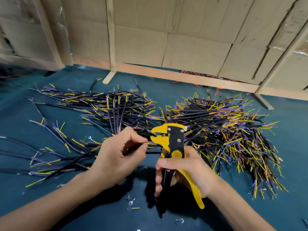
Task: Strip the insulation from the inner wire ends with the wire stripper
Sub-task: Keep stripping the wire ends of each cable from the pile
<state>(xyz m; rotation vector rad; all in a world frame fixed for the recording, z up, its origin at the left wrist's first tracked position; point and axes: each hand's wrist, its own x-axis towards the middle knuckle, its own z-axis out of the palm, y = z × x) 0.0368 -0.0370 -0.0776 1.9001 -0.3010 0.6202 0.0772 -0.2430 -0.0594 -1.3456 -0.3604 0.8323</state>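
Note:
My right hand (191, 170) grips the handles of a yellow and black wire stripper (173, 142), held upright with its jaws pointing left. My left hand (116, 155) pinches a black cable (80, 160) whose thin yellow inner wire end (149, 143) reaches into the stripper's jaws. The cable's black sheath runs down and left from my left hand across the table. How far the jaws are closed on the wire is hard to tell.
Two big heaps of black cables with yellow, blue and purple ends lie on the teal tabletop (250, 205): one heap (113, 105) behind my left hand, another heap (233, 135) at right. Loose cables (50, 147) spread at left. Small ring terminals (131, 201) lie near me. Cardboard walls (183, 30) stand behind.

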